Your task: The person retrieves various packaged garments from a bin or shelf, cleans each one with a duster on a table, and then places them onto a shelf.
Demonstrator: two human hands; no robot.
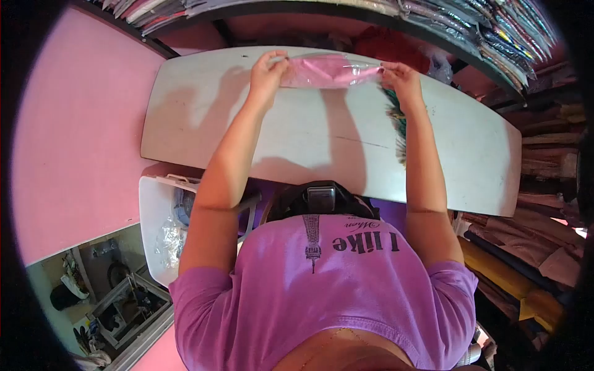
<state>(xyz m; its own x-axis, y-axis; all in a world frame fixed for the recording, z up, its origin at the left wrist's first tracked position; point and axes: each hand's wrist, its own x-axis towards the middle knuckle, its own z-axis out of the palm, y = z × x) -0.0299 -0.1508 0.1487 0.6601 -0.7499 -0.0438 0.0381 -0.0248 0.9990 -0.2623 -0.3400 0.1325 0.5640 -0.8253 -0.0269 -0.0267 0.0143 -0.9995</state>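
Note:
A clear plastic bag (334, 73) with something pink inside is stretched sideways near the far edge of the white table (297, 130). My left hand (270, 69) pinches its left end, fingers closed. At the opposite end, my right hand (401, 80) grips the bag's right corner between thumb and fingers. What exactly the pink content is, I cannot make out. Just below my right hand and partly behind that forearm lies a dark green, feathery or fringed item (398, 127) on the tabletop.
Above the table's far side runs a shelf (365, 9) packed with plastic-wrapped goods. A white bin (158, 229) holding clear plastic stands at the near left. Folded fabrics (544, 204) are stacked on the right. A pink wall (86, 136) closes the left side.

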